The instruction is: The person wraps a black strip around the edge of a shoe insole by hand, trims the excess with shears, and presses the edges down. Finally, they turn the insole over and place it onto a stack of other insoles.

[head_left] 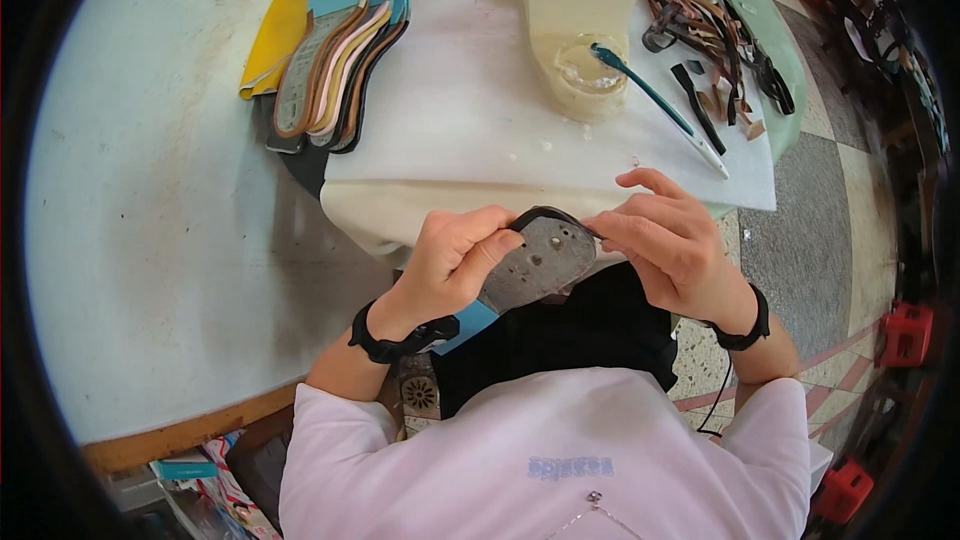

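Observation:
A grey shoe insole (545, 262) with a black wrapped edge is held up in front of my lap, just off the near edge of the table. Its light blue heel end (468, 328) shows below, partly covered by my left hand. My left hand (455, 258) is closed on the insole's left side, thumb on the grey face and fingers behind. On the other side, my right hand (665, 245) pinches the black edging near the rounded toe end, its index finger raised. What its fingertips cover is hidden.
A stack of insoles (345, 70) lies at the far left beside a yellow piece (275, 32). At the back stands a cut plastic container (580, 0), with a teal and white brush (660, 100) leaning out. Dark and brown strips (700, 20) lie right. Red stools (905, 333) stand on the floor.

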`<state>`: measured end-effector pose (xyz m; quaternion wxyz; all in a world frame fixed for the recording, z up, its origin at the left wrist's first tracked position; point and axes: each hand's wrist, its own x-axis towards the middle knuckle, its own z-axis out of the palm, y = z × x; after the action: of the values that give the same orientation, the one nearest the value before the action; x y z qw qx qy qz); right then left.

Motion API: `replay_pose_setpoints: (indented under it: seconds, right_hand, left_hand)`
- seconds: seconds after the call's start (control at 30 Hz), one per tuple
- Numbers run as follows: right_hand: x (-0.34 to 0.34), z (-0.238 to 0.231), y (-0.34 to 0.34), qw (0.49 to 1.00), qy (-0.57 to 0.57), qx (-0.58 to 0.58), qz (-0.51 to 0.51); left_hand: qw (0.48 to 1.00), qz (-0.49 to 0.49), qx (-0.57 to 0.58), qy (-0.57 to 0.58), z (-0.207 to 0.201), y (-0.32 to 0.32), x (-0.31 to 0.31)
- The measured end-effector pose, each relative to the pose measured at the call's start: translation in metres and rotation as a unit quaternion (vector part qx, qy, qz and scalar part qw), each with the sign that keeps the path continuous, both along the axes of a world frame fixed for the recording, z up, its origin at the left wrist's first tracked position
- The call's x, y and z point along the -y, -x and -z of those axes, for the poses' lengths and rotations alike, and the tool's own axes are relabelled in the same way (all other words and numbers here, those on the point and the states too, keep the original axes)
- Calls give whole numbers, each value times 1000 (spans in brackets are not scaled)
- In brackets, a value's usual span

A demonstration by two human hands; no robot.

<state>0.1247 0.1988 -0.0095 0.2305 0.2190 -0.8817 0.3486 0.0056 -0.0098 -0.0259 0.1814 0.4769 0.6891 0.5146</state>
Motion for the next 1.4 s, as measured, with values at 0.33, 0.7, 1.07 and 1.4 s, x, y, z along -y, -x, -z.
replay_pose_setpoints:
  seconds: [0.33, 0.7, 1.07, 1.4]
  right_hand:
    - [16, 9, 12, 999, -14, -25, 47]
    - [48, 17, 34, 991, -18, -83, 100]
    - [70, 22, 53, 986, 19, -94, 136]
    - [84, 12, 53, 984, 139, -69, 89]
  left_hand:
    - [996, -88, 22, -13, 5, 5, 9]
    - [975, -204, 62, -59, 11, 11, 18]
    - [952, -246, 162, -81, 12, 18, 16]
    - [939, -309, 130, -78, -20, 9, 25]
